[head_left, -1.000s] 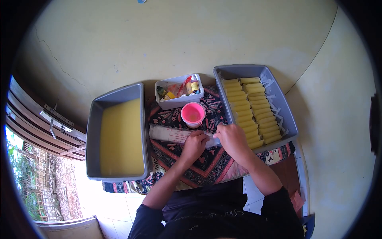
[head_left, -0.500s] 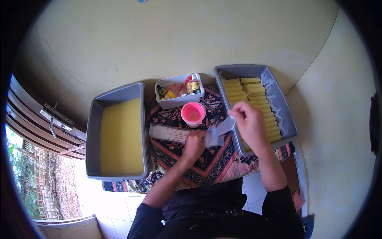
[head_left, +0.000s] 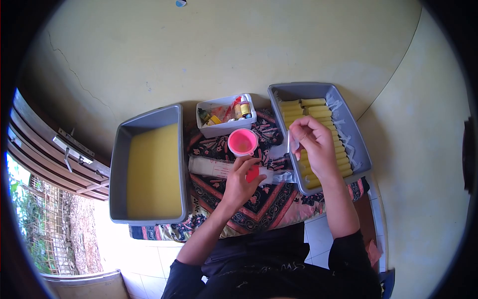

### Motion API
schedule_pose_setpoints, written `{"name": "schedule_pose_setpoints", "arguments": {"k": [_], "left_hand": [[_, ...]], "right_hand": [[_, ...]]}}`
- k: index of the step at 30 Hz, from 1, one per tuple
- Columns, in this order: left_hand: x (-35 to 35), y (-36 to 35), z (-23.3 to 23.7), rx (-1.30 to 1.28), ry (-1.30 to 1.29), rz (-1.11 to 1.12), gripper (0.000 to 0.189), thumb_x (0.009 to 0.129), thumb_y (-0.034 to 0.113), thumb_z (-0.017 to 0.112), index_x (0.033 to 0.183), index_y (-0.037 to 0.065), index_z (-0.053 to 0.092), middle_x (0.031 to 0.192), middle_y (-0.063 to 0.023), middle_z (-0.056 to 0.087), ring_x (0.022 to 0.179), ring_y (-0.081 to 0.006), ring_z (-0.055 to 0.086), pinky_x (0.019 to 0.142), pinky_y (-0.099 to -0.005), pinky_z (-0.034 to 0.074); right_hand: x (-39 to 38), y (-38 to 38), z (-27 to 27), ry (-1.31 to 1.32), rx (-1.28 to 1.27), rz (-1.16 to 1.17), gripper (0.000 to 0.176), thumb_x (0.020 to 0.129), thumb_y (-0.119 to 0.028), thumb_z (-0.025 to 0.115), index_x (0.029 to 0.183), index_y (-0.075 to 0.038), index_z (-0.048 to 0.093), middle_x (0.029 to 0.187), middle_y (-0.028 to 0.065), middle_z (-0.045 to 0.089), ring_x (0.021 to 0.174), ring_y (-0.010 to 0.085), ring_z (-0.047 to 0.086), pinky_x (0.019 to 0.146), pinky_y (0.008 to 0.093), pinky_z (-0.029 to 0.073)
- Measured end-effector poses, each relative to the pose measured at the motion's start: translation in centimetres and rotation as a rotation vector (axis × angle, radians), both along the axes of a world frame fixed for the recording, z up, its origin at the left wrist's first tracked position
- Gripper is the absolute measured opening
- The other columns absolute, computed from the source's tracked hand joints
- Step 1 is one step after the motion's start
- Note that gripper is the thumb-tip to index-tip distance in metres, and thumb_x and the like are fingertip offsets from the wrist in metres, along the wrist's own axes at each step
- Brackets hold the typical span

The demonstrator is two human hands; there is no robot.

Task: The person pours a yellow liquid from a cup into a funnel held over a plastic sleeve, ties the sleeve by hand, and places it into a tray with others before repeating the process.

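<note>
A packet of clear plastic sleeves [head_left: 209,166] lies on the patterned cloth [head_left: 249,199]. My left hand [head_left: 241,182] is over the packet's right end, fingers apart and curved, with a red patch showing beside its fingertips. My right hand [head_left: 313,142] is raised at the near-left edge of the right grey tub [head_left: 362,144], its fingers pinched on a thin clear plastic sleeve [head_left: 280,150] that hangs to the left. Just beyond my left hand stands a pink-rimmed cup [head_left: 242,142]. Rows of yellow filled tubes [head_left: 326,122] lie in the right tub.
On the left is a grey tub [head_left: 183,199] of yellow liquid [head_left: 155,172]. A white box [head_left: 221,130] with small bottles [head_left: 244,107] and packets stands at the back, against the wall [head_left: 224,45].
My left hand has opened off the packet, uncovering the red patch. My right hand has turned and its fingers have curled closer, with the sleeve still in them.
</note>
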State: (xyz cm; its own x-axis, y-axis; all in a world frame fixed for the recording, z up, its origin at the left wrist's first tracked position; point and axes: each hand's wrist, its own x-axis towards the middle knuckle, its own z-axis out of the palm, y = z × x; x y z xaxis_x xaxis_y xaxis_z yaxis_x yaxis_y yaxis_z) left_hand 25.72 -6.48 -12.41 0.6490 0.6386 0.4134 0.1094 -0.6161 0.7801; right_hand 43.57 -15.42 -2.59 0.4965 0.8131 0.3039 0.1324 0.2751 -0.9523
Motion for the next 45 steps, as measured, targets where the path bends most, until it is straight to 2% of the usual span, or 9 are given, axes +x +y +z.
{"name": "schedule_pose_setpoints", "arguments": {"k": [6, 11, 15, 17, 21, 26, 32, 36, 45], "left_hand": [[-1.8, -0.9, 4.6, -0.092, -0.239, 0.025, 0.030, 0.078, 0.010, 0.073, 0.104, 0.000, 0.062, 0.092, -0.0112, 0.061, 0.080, -0.0188, 0.059, 0.074, -0.0317, 0.047], [-2.0, -0.9, 4.8, -0.483, -0.343, -0.148, 0.031, 0.080, 0.006, 0.071, 0.107, -0.003, 0.059, 0.091, -0.0068, 0.064, 0.087, -0.0135, 0.059, 0.078, -0.0287, 0.047], [-2.6, -0.2, 4.1, -0.560, -0.322, -0.060, 0.018, 0.083, 0.004, 0.068, 0.097, -0.003, 0.060, 0.082, -0.0051, 0.063, 0.078, -0.0094, 0.059, 0.068, -0.0231, 0.048], [-3.1, -0.1, 4.5, -0.653, -0.351, -0.011, 0.011, 0.085, 0.004, 0.066, 0.092, -0.002, 0.059, 0.080, -0.0055, 0.063, 0.072, -0.0082, 0.059, 0.063, -0.0218, 0.047], [-3.8, 0.7, 4.4, -0.600, -0.365, 0.022, 0.010, 0.087, 0.004, 0.063, 0.093, -0.002, 0.056, 0.076, -0.0055, 0.063, 0.070, -0.0080, 0.059, 0.060, -0.0214, 0.046], [-4.7, 1.0, 5.8, -0.805, -0.361, 0.048, 0.013, 0.090, 0.006, 0.058, 0.098, 0.000, 0.050, 0.069, -0.0057, 0.062, 0.067, -0.0080, 0.057, 0.062, -0.0228, 0.046], [-4.1, 2.0, 4.1, -0.614, -0.428, 0.072, 0.021, 0.091, 0.008, 0.057, 0.110, -0.001, 0.054, 0.082, -0.0068, 0.065, 0.077, -0.0099, 0.061, 0.071, -0.0221, 0.047], [-4.2, 3.3, 3.3, -0.577, -0.425, 0.071, 0.024, 0.088, 0.008, 0.063, 0.109, -0.003, 0.061, 0.082, -0.0059, 0.066, 0.079, -0.0103, 0.060, 0.074, -0.0241, 0.047], [-4.7, 3.5, 2.8, -0.618, -0.402, 0.187, 0.017, 0.086, 0.013, 0.068, 0.093, -0.003, 0.067, 0.081, -0.0034, 0.066, 0.076, -0.0059, 0.057, 0.068, -0.0212, 0.045]], "right_hand": [[-1.5, 0.3, -0.3, 0.283, -0.053, 0.475, 0.010, 0.092, -0.010, 0.058, 0.095, 0.000, 0.058, 0.074, 0.0024, 0.059, 0.058, 0.0064, 0.055, 0.046, 0.0204, 0.042], [-2.6, 1.4, -1.2, 0.304, -0.091, 0.666, 0.018, 0.091, -0.011, 0.059, 0.106, -0.002, 0.054, 0.076, 0.0038, 0.058, 0.062, 0.0100, 0.057, 0.047, 0.0221, 0.044], [-3.6, 2.0, -1.4, 0.479, -0.066, 0.672, 0.030, 0.089, -0.015, 0.064, 0.113, 0.000, 0.053, 0.086, 0.0054, 0.061, 0.072, 0.0104, 0.060, 0.061, 0.0232, 0.050], [-4.0, 2.6, -2.2, 0.296, -0.016, 0.637, 0.042, 0.085, -0.015, 0.070, 0.119, 0.001, 0.051, 0.098, 0.0080, 0.061, 0.081, 0.0120, 0.062, 0.073, 0.0248, 0.052], [-4.5, 3.7, -3.4, 0.168, -0.128, 0.470, 0.056, 0.077, -0.019, 0.077, 0.122, 0.001, 0.049, 0.101, 0.0084, 0.061, 0.087, 0.0140, 0.060, 0.075, 0.0264, 0.051], [-6.4, 4.2, -3.2, 0.027, 0.025, 0.474, 0.047, 0.079, -0.009, 0.075, 0.118, 0.004, 0.053, 0.102, 0.0079, 0.062, 0.088, 0.0114, 0.062, 0.079, 0.0249, 0.051], [-6.3, 5.3, -3.8, -0.018, -0.100, 0.305, 0.020, 0.087, -0.012, 0.067, 0.099, 0.004, 0.064, 0.080, 0.0056, 0.066, 0.070, 0.0089, 0.063, 0.065, 0.0232, 0.051], [-6.2, 5.9, -4.4, -0.260, -0.107, 0.294, 0.015, 0.088, -0.011, 0.065, 0.092, 0.004, 0.066, 0.073, 0.0041, 0.066, 0.066, 0.0070, 0.062, 0.060, 0.0231, 0.049], [-5.4, 6.4, -4.0, -0.331, -0.210, 0.204, 0.015, 0.086, -0.008, 0.066, 0.096, 0.004, 0.066, 0.081, 0.0082, 0.067, 0.073, 0.0115, 0.065, 0.067, 0.0248, 0.051]]}}
